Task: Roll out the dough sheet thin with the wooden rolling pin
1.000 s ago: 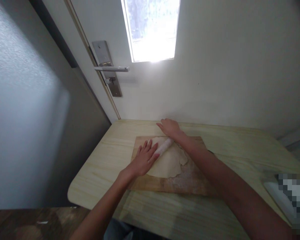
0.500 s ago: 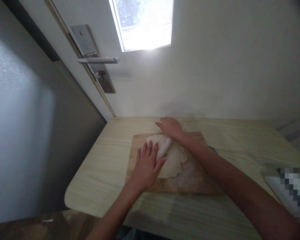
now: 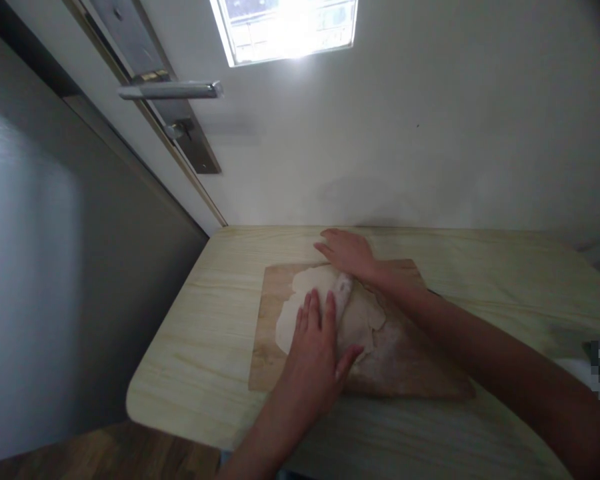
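The left hand (image 3: 314, 360) and the right hand (image 3: 349, 253) lie apart, fingers extended, on a whitish cylindrical rolling pin (image 3: 344, 292) over flat pale dough (image 3: 286, 328). They are upon a rectangular brown wooden board (image 3: 266, 363), on a pale wood-grain table (image 3: 185, 353); behind is a white door (image 3: 290, 147).

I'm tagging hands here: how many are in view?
2. The left hand is at the near end of the rolling pin; the right hand is at the far end, extending past the far edge of the board. No other hand shows.
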{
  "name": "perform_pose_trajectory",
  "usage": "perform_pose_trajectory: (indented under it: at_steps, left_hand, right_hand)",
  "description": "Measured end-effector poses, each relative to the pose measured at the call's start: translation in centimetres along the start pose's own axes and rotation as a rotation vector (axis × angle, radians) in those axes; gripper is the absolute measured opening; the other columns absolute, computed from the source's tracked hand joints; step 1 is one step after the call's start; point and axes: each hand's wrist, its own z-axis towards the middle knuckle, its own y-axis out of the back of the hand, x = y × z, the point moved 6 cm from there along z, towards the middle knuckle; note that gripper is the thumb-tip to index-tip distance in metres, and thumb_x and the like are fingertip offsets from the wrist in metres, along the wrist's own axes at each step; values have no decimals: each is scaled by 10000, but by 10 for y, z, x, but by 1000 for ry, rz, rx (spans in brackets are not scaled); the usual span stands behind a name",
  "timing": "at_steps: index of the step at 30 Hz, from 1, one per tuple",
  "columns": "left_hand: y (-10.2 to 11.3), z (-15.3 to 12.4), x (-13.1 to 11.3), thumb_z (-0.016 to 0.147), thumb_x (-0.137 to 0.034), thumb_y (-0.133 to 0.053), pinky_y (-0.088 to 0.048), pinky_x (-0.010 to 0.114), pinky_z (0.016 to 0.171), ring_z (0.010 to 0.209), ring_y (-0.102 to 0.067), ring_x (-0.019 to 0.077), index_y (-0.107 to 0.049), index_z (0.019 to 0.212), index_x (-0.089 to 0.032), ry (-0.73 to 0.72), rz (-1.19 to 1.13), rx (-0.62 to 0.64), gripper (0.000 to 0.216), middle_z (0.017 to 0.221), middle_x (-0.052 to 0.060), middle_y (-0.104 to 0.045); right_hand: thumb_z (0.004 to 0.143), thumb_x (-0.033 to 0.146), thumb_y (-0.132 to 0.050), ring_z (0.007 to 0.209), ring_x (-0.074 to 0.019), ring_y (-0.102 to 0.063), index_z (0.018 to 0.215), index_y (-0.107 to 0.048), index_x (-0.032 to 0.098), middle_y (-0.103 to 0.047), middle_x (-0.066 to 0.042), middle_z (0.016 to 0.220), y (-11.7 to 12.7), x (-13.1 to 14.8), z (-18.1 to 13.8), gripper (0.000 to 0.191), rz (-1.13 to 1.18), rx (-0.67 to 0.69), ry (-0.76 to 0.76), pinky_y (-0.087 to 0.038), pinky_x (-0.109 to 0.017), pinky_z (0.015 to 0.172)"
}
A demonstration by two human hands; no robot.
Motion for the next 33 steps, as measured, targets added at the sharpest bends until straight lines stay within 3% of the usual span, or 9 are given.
perform_pose_trajectory:
  at_steps: [5, 11, 17, 29, 33]
  left_hand:
    - [-3, -2, -6, 819, -451, -414, -244, 552, 982, 1290, -41, 327, -23, 1358, -143, 9, 7, -23, 734, 1412, 230, -67]
    - [-7, -2, -16, 791, -440, -474, -272, 565, 961, 1272, -97, 374, -65, 1352, -90, 24, 103, -73, 778, 1376, 275, -162]
    - [-16, -2, -23, 696, -470, -593, -311, 606, 908, 1231, -190, 437, -104, 1359, -129, 122, 235, -151, 892, 1366, 282, -183]
    - [-25, 0, -37, 601, -483, -673, -331, 622, 877, 1188, -232, 494, -179, 1360, -165, 220, 288, -41, 960, 1338, 282, -254]
    - [-29, 0, -44, 567, -515, -681, -298, 647, 885, 1201, -218, 487, -134, 1367, -226, 218, 279, -38, 1011, 1360, 241, -243]
  right_hand:
    - [873, 391, -261, 1011, -234, -528, 1139, -482, 186, -539, -90, 1180, -2, -4, -1, 402, 24, 8, -11, -401, -337, 802]
    - [866, 339, -264, 1042, -235, -512, 1164, -471, 181, -524, -86, 1205, -5, -6, -1, 396, 57, 20, -4, -384, -355, 843]
    - [862, 311, -276, 1093, -214, -478, 1168, -479, 178, -517, -76, 1218, -9, -9, 1, 390, 85, 41, 29, -355, -332, 893]
    - [861, 251, -275, 1098, -197, -474, 1148, -513, 160, -545, -74, 1186, -10, -15, -5, 384, 94, 18, 105, -329, -309, 926]
    - [855, 206, -268, 1121, -182, -448, 1124, -538, 157, -543, -63, 1189, -9, -16, -8, 384, 85, 16, 156, -301, -305, 954]
